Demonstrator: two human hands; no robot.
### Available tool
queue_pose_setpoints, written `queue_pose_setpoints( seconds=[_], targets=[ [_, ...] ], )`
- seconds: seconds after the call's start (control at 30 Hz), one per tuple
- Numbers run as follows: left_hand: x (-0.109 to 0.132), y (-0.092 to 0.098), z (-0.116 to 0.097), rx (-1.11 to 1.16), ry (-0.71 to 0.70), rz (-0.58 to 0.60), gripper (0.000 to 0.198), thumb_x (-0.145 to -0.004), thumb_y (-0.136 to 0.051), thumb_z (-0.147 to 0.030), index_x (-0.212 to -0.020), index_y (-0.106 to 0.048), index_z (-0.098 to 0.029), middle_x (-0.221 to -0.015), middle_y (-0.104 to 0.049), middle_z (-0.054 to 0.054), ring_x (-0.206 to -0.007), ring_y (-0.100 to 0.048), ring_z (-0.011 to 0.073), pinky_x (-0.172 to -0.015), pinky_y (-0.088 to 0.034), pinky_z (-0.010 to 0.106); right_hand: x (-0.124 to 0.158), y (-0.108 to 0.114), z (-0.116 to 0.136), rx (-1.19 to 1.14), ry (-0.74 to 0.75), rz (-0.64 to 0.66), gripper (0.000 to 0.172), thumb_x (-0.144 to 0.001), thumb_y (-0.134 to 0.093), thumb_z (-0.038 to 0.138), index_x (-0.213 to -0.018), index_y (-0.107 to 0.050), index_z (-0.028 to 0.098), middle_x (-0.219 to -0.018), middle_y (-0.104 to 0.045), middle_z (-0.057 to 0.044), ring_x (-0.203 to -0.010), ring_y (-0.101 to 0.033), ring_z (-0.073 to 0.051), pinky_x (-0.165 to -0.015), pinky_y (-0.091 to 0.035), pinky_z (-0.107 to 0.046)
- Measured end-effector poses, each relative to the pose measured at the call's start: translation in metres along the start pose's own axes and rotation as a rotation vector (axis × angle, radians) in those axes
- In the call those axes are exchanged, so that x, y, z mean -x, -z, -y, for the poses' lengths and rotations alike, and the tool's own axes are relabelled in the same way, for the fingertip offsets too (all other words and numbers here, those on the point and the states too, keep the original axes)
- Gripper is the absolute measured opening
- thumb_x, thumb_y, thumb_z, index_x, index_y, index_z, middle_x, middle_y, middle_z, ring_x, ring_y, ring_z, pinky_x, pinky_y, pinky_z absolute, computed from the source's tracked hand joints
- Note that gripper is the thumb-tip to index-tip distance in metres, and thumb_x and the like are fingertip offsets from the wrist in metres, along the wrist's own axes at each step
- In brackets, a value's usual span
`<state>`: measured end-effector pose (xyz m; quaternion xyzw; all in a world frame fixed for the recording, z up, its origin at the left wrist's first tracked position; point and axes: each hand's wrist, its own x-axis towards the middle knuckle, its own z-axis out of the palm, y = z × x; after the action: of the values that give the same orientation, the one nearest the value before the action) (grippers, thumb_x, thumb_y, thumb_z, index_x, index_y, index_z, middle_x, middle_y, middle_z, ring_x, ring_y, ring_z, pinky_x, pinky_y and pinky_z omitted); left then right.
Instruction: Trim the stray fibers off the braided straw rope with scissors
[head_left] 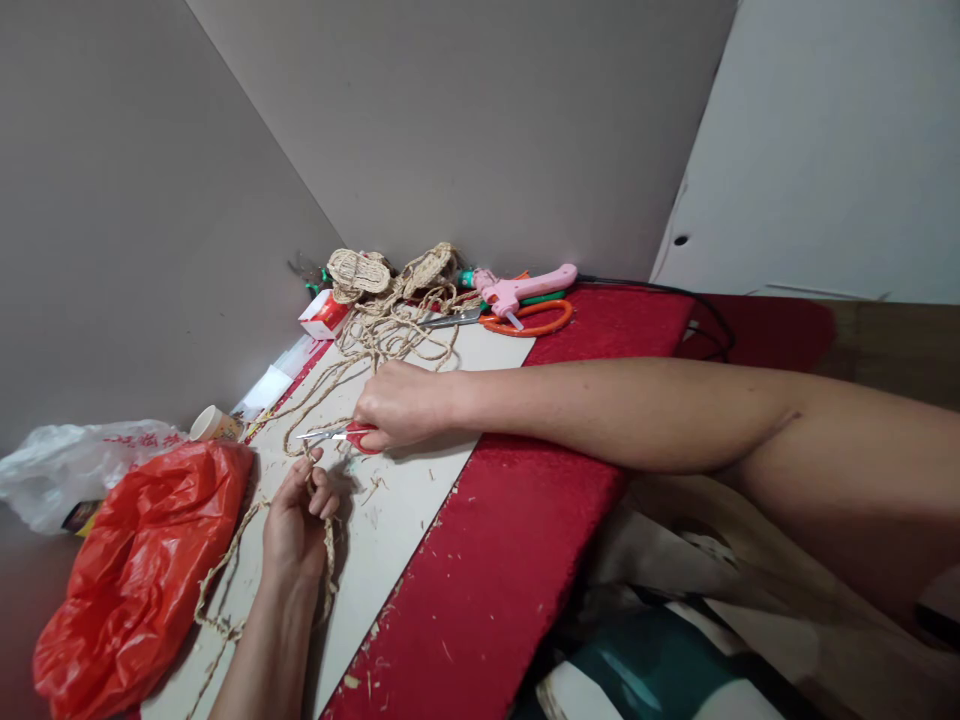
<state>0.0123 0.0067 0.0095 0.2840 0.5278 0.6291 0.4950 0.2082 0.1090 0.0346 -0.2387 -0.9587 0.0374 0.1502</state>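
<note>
My right hand (401, 405) is closed around small red-handled scissors (330, 434), whose blades point left. Just below the blades, my left hand (300, 515) pinches a braided straw rope (328, 560) between its curled fingers. The scissor tips are close to the rope above the left fingertips; whether the blades touch it I cannot tell. One length of rope hangs down past my left wrist, and another loops out to its left. More rope runs from near my right hand up to a tangled pile (390, 330) at the back.
Two woven straw pieces (360, 272) lie by the pile. Beside them are a pink glue gun (517, 290) with a black cord and large orange-handled scissors (536, 320). A red-and-white box (324, 315), paper cup (214, 424) and red plastic bag (150, 570) line the left. Straw scraps litter the white board (405, 510).
</note>
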Motion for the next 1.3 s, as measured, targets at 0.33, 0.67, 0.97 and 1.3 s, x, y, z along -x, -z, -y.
queue_pose_setpoints(
  seconds=[0.33, 0.67, 0.97, 1.3],
  targets=[
    [0.003, 0.003, -0.019, 0.269, 0.073, 0.072, 0.017, -0.085, -0.044, -0.001, -0.088, -0.059, -0.01, -0.058, -0.042, -0.005, -0.04, -0.035, 0.0036, -0.038, -0.033, 0.015, -0.005, -0.018, -0.002, 0.022, 0.043, -0.006, 0.043, -0.085, -0.052, 0.046, -0.09, -0.073, 0.009, -0.079, -0.071, -0.016, -0.07, -0.059, -0.021, -0.065, -0.034, -0.033],
    [0.002, -0.002, -0.009, 0.0, 0.016, -0.053, 0.013, -0.075, -0.072, -0.014, -0.085, -0.064, -0.008, -0.05, -0.029, -0.011, -0.037, -0.023, 0.0017, -0.033, -0.022, 0.014, -0.006, -0.004, -0.016, -0.038, -0.141, 0.0, 0.038, -0.085, -0.056, 0.042, -0.098, -0.073, 0.01, -0.09, -0.072, -0.016, -0.081, -0.063, -0.024, -0.067, -0.036, -0.033],
    [-0.001, -0.004, -0.008, -0.006, -0.022, -0.094, 0.011, -0.073, -0.074, -0.012, -0.076, -0.064, -0.009, -0.062, -0.05, -0.004, -0.044, -0.036, 0.0024, -0.04, -0.034, 0.015, -0.005, 0.014, -0.04, -0.087, -0.225, 0.184, 0.037, -0.079, -0.062, 0.044, -0.097, -0.075, 0.015, -0.089, -0.072, -0.011, -0.074, -0.059, -0.019, -0.061, -0.034, -0.031],
    [-0.005, -0.001, -0.009, 0.195, 0.095, -0.124, 0.021, -0.094, -0.046, -0.009, -0.083, -0.064, -0.007, -0.06, -0.045, -0.002, -0.048, -0.045, 0.0051, -0.051, -0.046, 0.017, -0.005, 0.003, -0.028, -0.642, -0.05, 0.082, 0.033, -0.085, -0.058, 0.043, -0.078, -0.067, 0.012, -0.07, -0.063, -0.002, -0.059, -0.047, -0.008, -0.059, -0.031, -0.024]
  ],
)
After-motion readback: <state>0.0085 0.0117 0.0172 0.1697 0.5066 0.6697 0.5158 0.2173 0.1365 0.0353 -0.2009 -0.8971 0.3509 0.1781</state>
